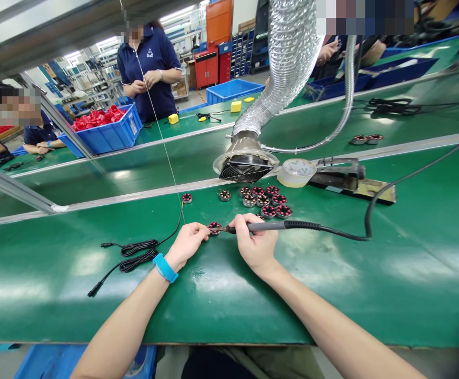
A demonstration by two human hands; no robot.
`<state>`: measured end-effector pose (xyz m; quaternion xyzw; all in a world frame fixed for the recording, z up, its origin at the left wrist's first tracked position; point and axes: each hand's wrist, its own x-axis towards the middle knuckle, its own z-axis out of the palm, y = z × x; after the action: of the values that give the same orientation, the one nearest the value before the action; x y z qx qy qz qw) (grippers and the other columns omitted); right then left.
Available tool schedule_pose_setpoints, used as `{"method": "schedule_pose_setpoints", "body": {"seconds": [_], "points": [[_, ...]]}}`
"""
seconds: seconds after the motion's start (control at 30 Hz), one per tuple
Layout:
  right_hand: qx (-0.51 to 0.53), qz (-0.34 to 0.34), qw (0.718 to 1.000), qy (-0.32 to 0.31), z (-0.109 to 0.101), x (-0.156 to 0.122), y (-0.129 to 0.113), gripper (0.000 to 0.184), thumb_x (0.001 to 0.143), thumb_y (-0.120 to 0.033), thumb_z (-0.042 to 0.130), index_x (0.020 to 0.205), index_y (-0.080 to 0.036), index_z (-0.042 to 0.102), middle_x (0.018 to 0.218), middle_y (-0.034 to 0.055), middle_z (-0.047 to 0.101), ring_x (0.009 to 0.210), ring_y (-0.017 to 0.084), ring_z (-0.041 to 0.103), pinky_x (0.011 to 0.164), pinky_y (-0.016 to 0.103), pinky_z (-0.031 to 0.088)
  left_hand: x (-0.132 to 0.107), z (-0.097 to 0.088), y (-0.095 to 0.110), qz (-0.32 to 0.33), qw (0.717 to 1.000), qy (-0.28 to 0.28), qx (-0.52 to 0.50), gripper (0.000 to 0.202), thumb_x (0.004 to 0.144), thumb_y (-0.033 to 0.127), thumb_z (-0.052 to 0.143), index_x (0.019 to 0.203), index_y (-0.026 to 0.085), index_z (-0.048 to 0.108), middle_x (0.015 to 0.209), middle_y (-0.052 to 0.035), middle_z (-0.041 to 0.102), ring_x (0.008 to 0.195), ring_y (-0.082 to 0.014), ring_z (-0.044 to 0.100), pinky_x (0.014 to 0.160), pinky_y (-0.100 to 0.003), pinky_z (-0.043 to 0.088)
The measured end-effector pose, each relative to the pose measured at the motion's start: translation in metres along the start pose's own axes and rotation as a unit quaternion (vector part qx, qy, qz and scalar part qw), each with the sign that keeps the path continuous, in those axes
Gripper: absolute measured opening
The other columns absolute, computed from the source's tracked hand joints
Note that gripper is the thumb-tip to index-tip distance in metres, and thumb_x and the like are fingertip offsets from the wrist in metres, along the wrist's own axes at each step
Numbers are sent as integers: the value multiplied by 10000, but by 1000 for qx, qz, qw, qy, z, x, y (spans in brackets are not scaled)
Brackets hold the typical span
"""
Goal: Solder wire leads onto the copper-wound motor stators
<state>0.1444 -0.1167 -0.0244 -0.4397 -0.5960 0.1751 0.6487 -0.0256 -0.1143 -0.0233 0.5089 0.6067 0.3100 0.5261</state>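
Note:
My right hand is closed around a soldering iron, its tip pointing left at a small round motor stator with pink-red windings. Beside that stator, my left hand is pinched on a thin solder wire that hangs down from above. The fingers partly cover the wire's end, so whether it touches the stator is hidden. Several more stators sit grouped just beyond my right hand. A lone stator and another stator, which a black cable reaches, stand further left.
A coiled black cable lies left of my left hand. Overhead hangs a fume extractor hood on a foil duct. A tape roll and a metal stapler-like tool are behind. Co-workers sit and stand across the green bench.

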Motion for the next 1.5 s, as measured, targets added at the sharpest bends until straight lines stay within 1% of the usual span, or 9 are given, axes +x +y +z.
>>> {"method": "schedule_pose_setpoints", "body": {"seconds": [0.2,0.4,0.8,1.03,1.37,1.5], "points": [[-11,0,1000,-13,1,-1,2,321,956,-244,529,655,-208,635,589,-11,672,533,138,645,555,245,511,1,0,-1,-2,1000,6,6,209,811,353,615,756,151,610,647,27,547,518,-75,323,536,-253,235],[-9,-1,1000,7,1,0,3,317,955,-229,532,657,-208,637,596,-10,678,545,140,654,569,248,518,0,0,0,-4,1000,3,3,232,815,372,616,739,154,591,572,53,466,504,-73,293,541,-257,221],[-8,9,1000,25,0,3,2,319,954,-246,529,656,-209,633,589,-8,676,542,145,649,564,261,522,1,0,1,-9,1000,4,-3,195,800,340,603,767,148,599,615,38,511,496,-67,309,529,-260,208],[-2,3,1000,27,-1,3,3,315,954,-233,530,659,-206,637,593,-9,675,546,144,650,569,260,522,1,-1,2,-12,1000,-3,-2,204,807,351,608,765,152,603,554,62,443,486,-72,283,526,-261,199],[-1,6,1000,26,-1,3,4,313,960,-245,532,668,-209,638,590,-10,666,545,147,643,563,262,517,0,-1,2,-19,1000,-13,-15,236,795,384,625,772,150,604,590,54,471,485,-63,274,496,-263,161],[-1,20,1000,14,1,2,7,297,974,-274,536,708,-208,651,647,2,691,606,159,666,614,276,535,-1,-1,3,-22,1000,-14,-17,261,796,406,636,764,150,599,577,59,454,478,-59,255,488,-263,149]]}}
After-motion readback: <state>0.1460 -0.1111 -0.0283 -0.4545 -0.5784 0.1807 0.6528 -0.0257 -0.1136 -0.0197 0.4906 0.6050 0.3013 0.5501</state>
